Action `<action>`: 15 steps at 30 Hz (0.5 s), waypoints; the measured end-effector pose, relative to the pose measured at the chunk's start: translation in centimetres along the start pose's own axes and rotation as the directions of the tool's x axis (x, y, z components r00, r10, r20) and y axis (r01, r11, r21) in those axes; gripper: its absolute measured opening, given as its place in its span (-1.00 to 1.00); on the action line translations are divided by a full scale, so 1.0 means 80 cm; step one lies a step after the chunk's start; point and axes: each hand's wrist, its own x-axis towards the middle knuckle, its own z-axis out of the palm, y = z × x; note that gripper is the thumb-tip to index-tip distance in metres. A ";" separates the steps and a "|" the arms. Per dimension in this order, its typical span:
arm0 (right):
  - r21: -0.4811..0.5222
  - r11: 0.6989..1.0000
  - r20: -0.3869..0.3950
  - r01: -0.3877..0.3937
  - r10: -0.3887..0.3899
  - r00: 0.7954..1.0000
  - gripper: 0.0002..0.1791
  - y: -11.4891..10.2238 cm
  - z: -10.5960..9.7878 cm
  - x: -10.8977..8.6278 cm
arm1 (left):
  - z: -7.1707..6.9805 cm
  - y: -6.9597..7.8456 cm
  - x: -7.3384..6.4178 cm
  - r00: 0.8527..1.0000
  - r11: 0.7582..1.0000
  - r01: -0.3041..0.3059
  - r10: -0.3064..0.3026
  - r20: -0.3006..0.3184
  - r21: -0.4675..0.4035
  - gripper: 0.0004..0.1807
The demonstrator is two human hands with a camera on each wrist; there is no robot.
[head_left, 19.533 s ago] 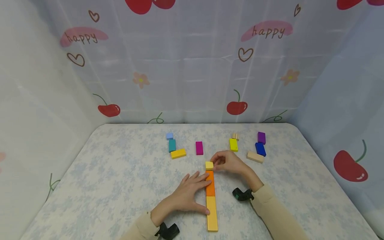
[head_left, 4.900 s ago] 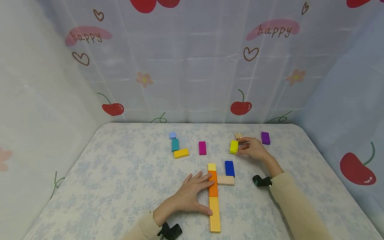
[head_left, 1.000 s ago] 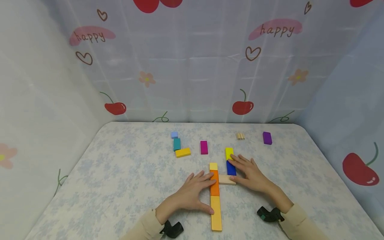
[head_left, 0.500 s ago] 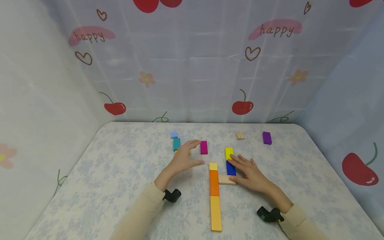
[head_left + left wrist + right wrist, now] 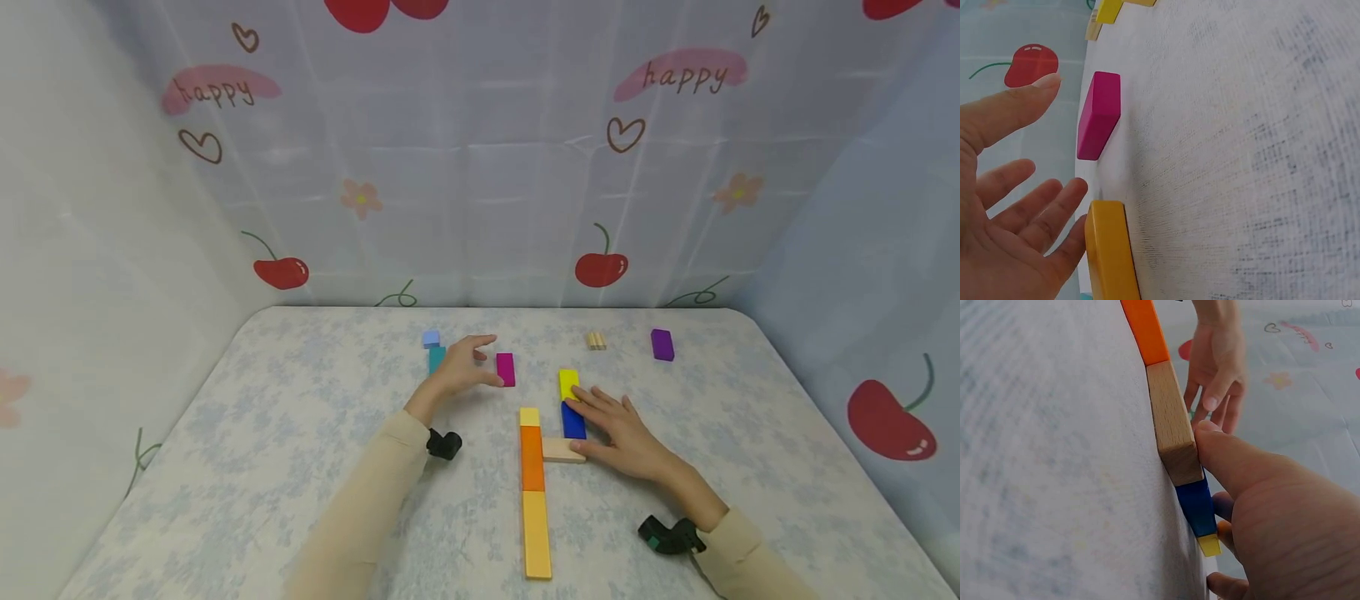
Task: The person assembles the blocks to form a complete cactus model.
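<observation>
My left hand (image 5: 459, 367) hovers just left of the magenta block (image 5: 506, 370), thumb and fingers parted around air. In the left wrist view the orange-yellow block (image 5: 1109, 253) lies below the fingers, and the head view hides it behind the hand. My right hand (image 5: 622, 435) rests with spread fingers on the yellow block (image 5: 568, 382) and blue block (image 5: 573, 422), its thumb at the plain wooden block (image 5: 561, 450). That wooden block meets the side of an orange block (image 5: 532, 458), which lies in line between a small pale yellow block (image 5: 529, 417) and a long light-orange block (image 5: 536, 533).
Behind the left hand lie a teal block (image 5: 437, 358) and a small light-blue block (image 5: 431, 339). A ridged wooden piece (image 5: 596, 341) and a purple block (image 5: 662, 344) lie at the back right. A printed curtain (image 5: 480, 167) hangs past the table's far edge.
My left hand has lifted off the orange and light-orange blocks and moved forward toward the magenta block. Earlier, the wooden, blue and yellow blocks came over from the right. The right hand now stays still.
</observation>
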 end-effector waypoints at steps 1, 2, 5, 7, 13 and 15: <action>0.000 1.000 0.001 -0.001 0.001 1.000 -0.28 0.000 0.000 0.000 | 0.000 -0.001 0.002 1.000 1.000 0.012 -0.012 0.004 -0.012 -0.14; -0.001 1.000 0.001 -0.002 0.002 1.000 -0.28 0.000 0.000 0.000 | 0.001 -0.002 0.004 1.000 1.000 0.022 -0.021 0.008 -0.021 -0.14; -0.001 1.000 0.002 -0.005 0.005 1.000 -0.27 -0.001 0.000 0.001 | 0.002 -0.004 0.008 0.999 0.999 0.045 -0.044 0.015 -0.017 -0.17; -0.001 1.000 0.004 -0.006 0.006 1.000 -0.27 -0.001 0.000 0.001 | 0.003 -0.005 0.011 0.998 0.998 0.059 -0.058 0.017 -0.016 -0.19; -0.001 1.000 0.004 -0.007 0.007 1.000 -0.27 -0.002 0.000 0.001 | 0.008 -0.007 0.018 0.997 0.997 0.078 -0.078 0.005 0.002 -0.27; 0.000 1.000 0.002 -0.006 0.006 1.000 -0.27 -0.001 0.000 0.001 | 0.010 -0.007 0.019 0.997 0.997 0.080 -0.080 0.002 0.009 -0.29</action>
